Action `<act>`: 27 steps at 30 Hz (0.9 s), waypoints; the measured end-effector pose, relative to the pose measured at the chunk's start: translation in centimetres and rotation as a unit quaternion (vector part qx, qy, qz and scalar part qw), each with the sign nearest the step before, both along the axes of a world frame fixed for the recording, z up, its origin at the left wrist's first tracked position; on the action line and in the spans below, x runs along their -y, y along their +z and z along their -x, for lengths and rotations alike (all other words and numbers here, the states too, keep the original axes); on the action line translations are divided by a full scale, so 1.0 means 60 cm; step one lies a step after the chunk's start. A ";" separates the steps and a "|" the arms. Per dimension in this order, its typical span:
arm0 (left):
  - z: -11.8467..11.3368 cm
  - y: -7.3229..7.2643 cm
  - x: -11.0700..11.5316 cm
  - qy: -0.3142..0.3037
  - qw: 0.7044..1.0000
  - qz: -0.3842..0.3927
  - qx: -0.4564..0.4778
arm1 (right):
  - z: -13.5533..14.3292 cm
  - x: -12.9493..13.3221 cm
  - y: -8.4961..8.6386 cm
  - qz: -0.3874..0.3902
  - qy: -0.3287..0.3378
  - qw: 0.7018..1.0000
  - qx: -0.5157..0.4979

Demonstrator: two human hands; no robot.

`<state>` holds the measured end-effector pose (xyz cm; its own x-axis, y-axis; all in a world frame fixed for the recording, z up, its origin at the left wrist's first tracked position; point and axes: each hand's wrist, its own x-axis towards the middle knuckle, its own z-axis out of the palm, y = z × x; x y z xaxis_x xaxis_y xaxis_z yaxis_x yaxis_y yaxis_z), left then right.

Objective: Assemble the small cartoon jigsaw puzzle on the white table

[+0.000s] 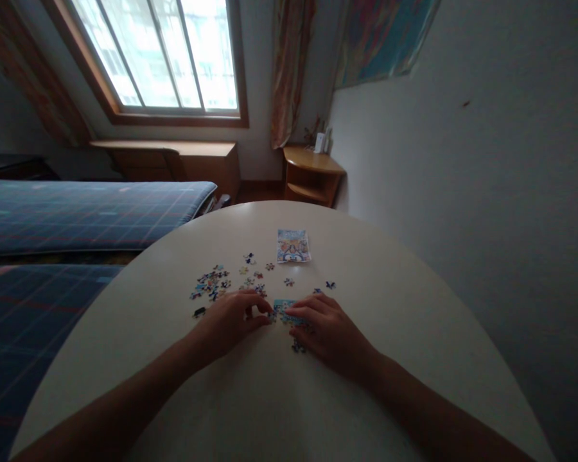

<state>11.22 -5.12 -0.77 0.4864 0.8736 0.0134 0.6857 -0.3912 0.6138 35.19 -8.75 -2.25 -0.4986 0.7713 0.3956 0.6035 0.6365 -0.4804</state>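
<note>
- Take as landmark the joined puzzle section (280, 305), lying flat on the round white table (250, 410), teal along its far edge and partly covered.
- Pinching a small piece (272, 317) just left of the section with the left hand (234, 314), thumb and forefinger brought together on it.
- Resting the right hand (330, 326) over the right part of the section, fingers laid on top, thumb spread apart from them on the near side.
- Can see a few dark loose pieces (297, 347) on the near side of the section, close by the right thumb.
- Have a scattered heap of pieces (212, 282) well to the left of the section and beyond it, with a dark piece (199, 312) nearer than the heap.
- Find a single piece (289, 282) beyond the section, and a blue-black piece (331, 285) beyond it to the right.
- Can also see a printed packet (293, 246) farther beyond the section, lying flat, and a plaid mattress (77, 218) far to its left, past the table's edge.
</note>
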 end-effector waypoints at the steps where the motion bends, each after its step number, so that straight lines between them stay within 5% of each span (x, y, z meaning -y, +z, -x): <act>1: -0.004 -0.001 0.001 0.002 1.000 -0.001 -0.008 | 0.000 0.000 -0.001 -0.002 0.002 1.000 0.012; 13: -0.014 -0.020 0.004 0.002 0.999 -0.033 0.002 | 0.001 0.002 -0.002 0.025 0.010 0.998 0.051; 27: -0.020 -0.014 0.011 -0.002 0.999 -0.053 -0.010 | 0.000 0.008 0.007 -0.015 0.025 0.991 0.133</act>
<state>12.40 -5.76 -1.63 0.4906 0.8660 0.0967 0.6959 -0.4561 0.5547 35.17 -9.23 -1.82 -0.6253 0.7334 0.2668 0.6743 0.6798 -0.2885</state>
